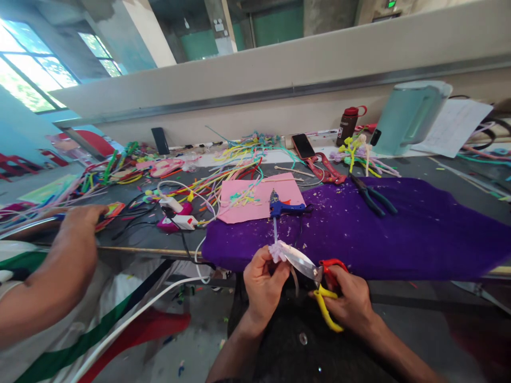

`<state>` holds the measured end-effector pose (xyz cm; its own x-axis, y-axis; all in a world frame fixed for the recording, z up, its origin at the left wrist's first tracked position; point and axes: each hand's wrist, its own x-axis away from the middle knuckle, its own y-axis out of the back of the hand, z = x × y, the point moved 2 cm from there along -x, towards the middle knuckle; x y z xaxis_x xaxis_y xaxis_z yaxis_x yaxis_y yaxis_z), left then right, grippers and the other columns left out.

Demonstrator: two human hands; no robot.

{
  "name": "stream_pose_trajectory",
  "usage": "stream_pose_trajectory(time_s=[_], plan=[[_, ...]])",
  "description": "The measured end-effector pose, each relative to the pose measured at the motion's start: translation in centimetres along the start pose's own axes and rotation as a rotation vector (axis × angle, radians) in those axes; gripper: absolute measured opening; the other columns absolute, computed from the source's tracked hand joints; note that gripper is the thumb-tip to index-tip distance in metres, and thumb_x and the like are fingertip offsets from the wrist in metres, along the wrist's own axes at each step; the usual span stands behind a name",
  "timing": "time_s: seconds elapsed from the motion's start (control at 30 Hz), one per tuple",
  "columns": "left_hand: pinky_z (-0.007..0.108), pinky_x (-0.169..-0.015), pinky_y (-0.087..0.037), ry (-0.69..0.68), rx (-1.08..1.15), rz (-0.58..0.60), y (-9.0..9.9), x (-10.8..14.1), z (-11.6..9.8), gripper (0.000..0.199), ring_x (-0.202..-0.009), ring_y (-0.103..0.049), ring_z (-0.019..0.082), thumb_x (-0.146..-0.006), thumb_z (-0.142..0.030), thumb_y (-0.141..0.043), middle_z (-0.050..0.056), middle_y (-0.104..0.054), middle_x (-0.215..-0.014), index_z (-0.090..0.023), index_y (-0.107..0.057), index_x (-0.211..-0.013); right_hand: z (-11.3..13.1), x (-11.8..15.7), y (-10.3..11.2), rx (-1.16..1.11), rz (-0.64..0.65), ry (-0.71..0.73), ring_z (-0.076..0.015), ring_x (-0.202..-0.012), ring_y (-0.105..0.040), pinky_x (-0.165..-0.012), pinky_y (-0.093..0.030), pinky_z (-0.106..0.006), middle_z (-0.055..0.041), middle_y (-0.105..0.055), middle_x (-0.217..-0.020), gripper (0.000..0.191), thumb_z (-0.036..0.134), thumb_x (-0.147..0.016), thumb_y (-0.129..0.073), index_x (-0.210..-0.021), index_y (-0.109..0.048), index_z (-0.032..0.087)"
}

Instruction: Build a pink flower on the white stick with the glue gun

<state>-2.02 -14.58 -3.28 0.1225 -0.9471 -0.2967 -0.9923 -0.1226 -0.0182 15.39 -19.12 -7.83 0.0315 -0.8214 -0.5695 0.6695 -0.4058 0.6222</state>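
Between the fingertips of my left hand (264, 287) is a small pale lilac fluffy piece (277, 251). My right hand (351, 298) holds scissors (305, 264) by their red and yellow handles, and the blades reach left to the lilac piece. Both hands are over the front edge of a purple cloth (383, 229). Just beyond them lies a blue glue gun (285, 208), a clear stick at its near end. It rests partly on a pink sheet (239, 213) that carries small coloured clippings.
Dark-handled pliers (375, 197) lie on the cloth. Bundles of coloured stems (207, 186), a phone (303, 146), a brown bottle (348, 125) and a teal jug (415, 117) stand or lie farther back. Another person's arm (67, 266) is at the left, near a power strip (179, 222).
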Motion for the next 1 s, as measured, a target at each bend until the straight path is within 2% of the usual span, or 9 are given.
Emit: stream_pose_trajectory(time_s=[0.43,0.73,1.0], plan=[[0.019,-0.059,-0.042,-0.078,-0.021,0.015,0.25,-0.17,0.17,0.012,-0.06,-0.049,0.009,-0.064,-0.014,-0.064,-0.003,-0.052,-0.067,-0.017,-0.059,-0.074,-0.22,-0.01,0.14,0.06,-0.047,0.093,-0.009,-0.041,-0.043,-0.044,-0.031,-0.02,0.0045,-0.047,-0.051,0.029,0.037,-0.067,-0.062,-0.083,-0.054,0.013],[0.019,-0.059,-0.042,-0.161,-0.025,0.034,0.3,-0.31,0.05,0.012,-0.06,-0.048,0.009,-0.065,-0.013,-0.064,-0.003,-0.051,-0.067,-0.017,-0.057,-0.074,-0.2,0.0,0.04,0.058,-0.042,0.075,-0.0091,-0.041,-0.041,-0.044,-0.03,-0.021,0.0049,-0.045,-0.05,0.024,0.031,-0.067,-0.062,-0.081,-0.054,0.014],[0.019,-0.06,-0.042,-0.239,0.003,0.06,0.38,-0.32,-0.19,0.013,-0.063,-0.049,0.009,-0.066,-0.013,-0.064,-0.002,-0.054,-0.07,-0.017,-0.059,-0.076,0.37,-0.09,0.57,0.038,-0.018,0.066,-0.0109,-0.05,-0.044,-0.05,-0.033,-0.022,0.002,-0.048,-0.061,0.031,0.025,-0.06,-0.064,-0.085,-0.05,0.015]])
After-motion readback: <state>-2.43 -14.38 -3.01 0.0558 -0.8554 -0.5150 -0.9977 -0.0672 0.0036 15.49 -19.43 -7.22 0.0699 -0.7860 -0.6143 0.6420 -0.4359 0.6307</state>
